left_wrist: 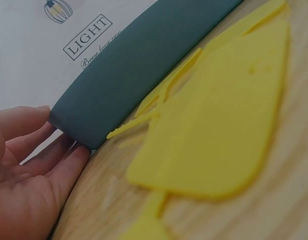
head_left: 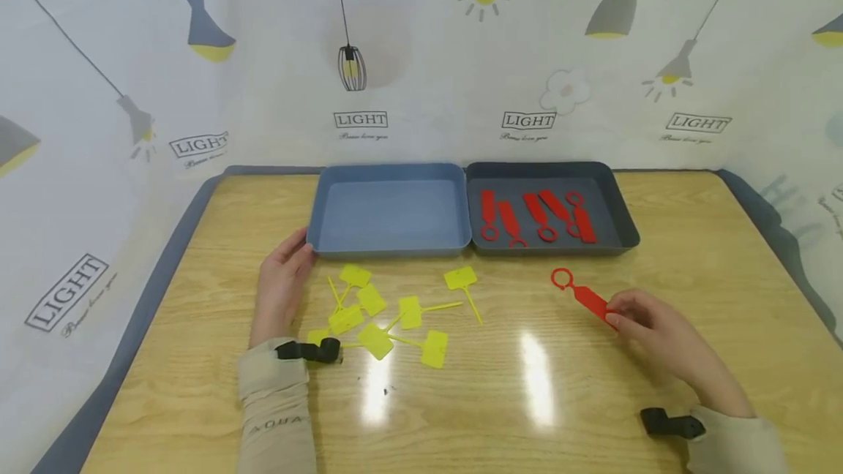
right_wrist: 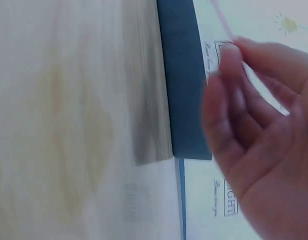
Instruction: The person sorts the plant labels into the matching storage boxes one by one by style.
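Between the thumb and fingers of my right hand (head_left: 658, 335), a red plastic tag (head_left: 591, 301) is pinched by its flat end. Its ring end points toward the far left, above the table. At the near left corner of the blue tray (head_left: 390, 247), my left hand (head_left: 282, 287) touches the wall with extended fingers, which show close up in the left wrist view on the tray corner (left_wrist: 89, 120). Several yellow plastic tags (head_left: 375, 342) with thin stems lie loosely on the table before that tray. In the right wrist view, the pinched tag is only a blurred pinkish strip.
A dark grey tray (head_left: 622, 222) adjoins the blue one on its right and holds several red tags (head_left: 540, 214). The wooden table (head_left: 500, 401) meets a white printed cloth (head_left: 428, 57) at the back and sides.
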### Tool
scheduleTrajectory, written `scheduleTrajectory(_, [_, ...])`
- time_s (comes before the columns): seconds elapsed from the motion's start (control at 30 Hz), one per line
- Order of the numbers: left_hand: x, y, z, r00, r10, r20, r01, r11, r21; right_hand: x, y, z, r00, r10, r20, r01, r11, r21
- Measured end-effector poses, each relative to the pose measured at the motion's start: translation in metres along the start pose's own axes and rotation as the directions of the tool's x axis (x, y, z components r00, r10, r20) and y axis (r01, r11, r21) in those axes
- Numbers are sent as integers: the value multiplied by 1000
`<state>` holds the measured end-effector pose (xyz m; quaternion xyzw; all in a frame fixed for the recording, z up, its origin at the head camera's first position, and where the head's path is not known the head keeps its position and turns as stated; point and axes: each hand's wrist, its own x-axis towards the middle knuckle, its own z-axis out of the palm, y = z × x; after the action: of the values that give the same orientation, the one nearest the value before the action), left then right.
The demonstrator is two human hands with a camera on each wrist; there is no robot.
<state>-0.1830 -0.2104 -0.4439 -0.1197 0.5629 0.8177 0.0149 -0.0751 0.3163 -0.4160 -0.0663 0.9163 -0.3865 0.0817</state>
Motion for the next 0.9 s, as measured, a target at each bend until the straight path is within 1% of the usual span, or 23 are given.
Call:
scheduleTrajectory(0.13, [2,0,1,1000,16,9,-16,1000,-9,4,-8,0,993,-30,-119,29,1000,-13])
scheduleTrajectory(0.2, [3,0,1,1000,20,13,-19,1000,-12,6,-15,-1,984,-20,-175,17,1000,-18])
scheduleTrajectory(0.3, [2,0,1,1000,19,14,-19,1000,-17,13,-26,-3,967,7,-256,-11,1000,-15])
scheduleTrajectory(0.4, [2,-1,-1,1000,24,8,-24,1000,-14,22,-35,-6,948,27,-317,-32,999,-11])
scheduleTrajectory(0.5, [2,0,-2,1000,26,1,-26,1000,-9,34,-39,-7,932,41,-360,-38,999,14])
scheduleTrajectory(0.6, [0,1,-1,1000,23,4,-23,1000,11,48,-41,-7,919,46,-392,-16,997,79])
scheduleTrajectory(0.73, [-2,1,1,1000,9,4,-9,1000,26,68,-43,-4,904,50,-425,42,978,205])
scheduleTrajectory(0.8, [-2,1,1,1000,6,-1,-6,1000,22,77,-46,-2,898,56,-436,60,967,249])
scheduleTrajectory(0.9, [0,1,0,1000,5,-4,-5,1000,3,90,-50,3,886,50,-460,76,965,251])
